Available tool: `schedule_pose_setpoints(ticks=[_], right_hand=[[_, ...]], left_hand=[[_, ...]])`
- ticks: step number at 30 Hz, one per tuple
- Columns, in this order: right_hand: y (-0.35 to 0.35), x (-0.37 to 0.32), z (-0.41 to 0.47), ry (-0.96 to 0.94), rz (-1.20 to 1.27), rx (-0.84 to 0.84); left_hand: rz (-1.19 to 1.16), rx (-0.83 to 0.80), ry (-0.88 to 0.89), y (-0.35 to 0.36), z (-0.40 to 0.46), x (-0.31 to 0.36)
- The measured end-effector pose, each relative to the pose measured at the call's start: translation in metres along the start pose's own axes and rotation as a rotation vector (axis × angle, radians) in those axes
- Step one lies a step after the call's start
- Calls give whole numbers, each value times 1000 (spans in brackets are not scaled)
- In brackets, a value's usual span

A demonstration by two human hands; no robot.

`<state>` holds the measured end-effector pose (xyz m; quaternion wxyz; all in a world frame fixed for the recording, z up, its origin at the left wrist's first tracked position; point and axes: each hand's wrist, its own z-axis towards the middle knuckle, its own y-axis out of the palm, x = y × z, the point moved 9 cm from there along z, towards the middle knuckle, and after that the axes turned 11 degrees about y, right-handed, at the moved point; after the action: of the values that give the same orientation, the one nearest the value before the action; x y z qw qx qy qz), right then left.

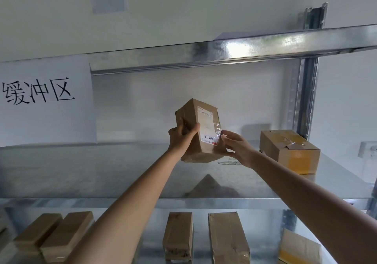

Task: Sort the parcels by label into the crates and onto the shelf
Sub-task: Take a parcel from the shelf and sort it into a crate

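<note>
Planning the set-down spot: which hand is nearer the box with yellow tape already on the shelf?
Right. The right hand holds the labelled parcel by its right side, just left of the yellow-taped box. The left hand grips the parcel's far side, farther away.

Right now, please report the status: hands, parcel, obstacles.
Left hand and right hand both grip the brown cardboard parcel with white label, held above the metal shelf. Taped cardboard box stands right, apart.

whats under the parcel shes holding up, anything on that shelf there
Under the held parcel shows only the bare metal shelf with the parcel's dim reflection. The nearest item is a taped box to its right. The left hand and right hand hide the parcel's lower edges.
</note>
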<state>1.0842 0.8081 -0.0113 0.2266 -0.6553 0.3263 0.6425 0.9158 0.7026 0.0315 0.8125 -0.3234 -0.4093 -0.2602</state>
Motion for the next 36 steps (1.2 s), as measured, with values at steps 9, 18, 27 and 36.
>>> schedule_pose_setpoints(ticks=[9,18,27,36], right_hand=[[-4,-9,1,-34,64,14],[9,-2,1,55,-2,-148],[5,-5,3,-34,-33,-160],[-1,-10,-10,-55,-32,-160]], left_hand=[[-287,13,15,-4,-1,-4],[-358,-26,13,2,-4,-2],[-329,-50,19,3,-5,-3],[-307,-29,40,7,-13,1]])
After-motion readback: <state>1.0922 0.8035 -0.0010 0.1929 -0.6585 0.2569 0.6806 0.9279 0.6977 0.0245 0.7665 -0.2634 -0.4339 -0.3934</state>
